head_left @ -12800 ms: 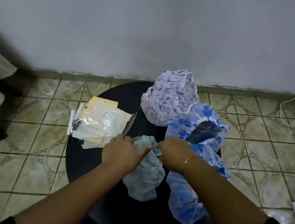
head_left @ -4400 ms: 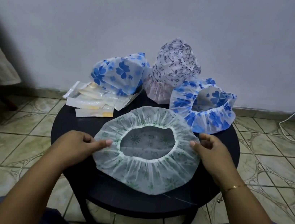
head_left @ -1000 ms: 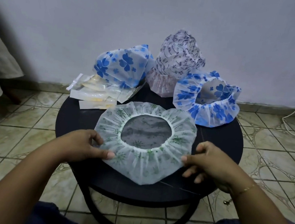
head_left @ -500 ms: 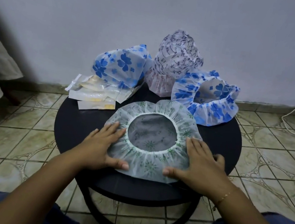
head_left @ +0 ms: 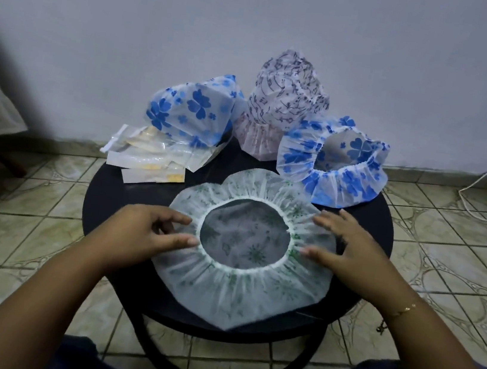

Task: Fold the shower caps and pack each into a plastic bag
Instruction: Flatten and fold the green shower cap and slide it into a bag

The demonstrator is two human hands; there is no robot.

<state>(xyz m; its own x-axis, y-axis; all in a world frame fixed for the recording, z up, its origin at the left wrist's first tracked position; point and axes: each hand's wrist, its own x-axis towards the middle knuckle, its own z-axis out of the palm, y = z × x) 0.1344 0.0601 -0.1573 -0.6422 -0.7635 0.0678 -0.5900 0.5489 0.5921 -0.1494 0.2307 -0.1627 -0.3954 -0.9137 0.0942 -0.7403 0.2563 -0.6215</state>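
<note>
Black table [head_left: 103, 196]: both hands (seemingly flat) on green-print cap [head_left: 236, 289].

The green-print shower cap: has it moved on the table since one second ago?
Yes. The green-print shower cap now hangs over the near edge of the black table.

Both forearms reach forward, palms down, the left hand [head_left: 143, 229] with fingers loosely extended and thumb pointing inward, the right hand [head_left: 349, 246] spread flat, fingers blurred, thumb angled toward the left.
</note>
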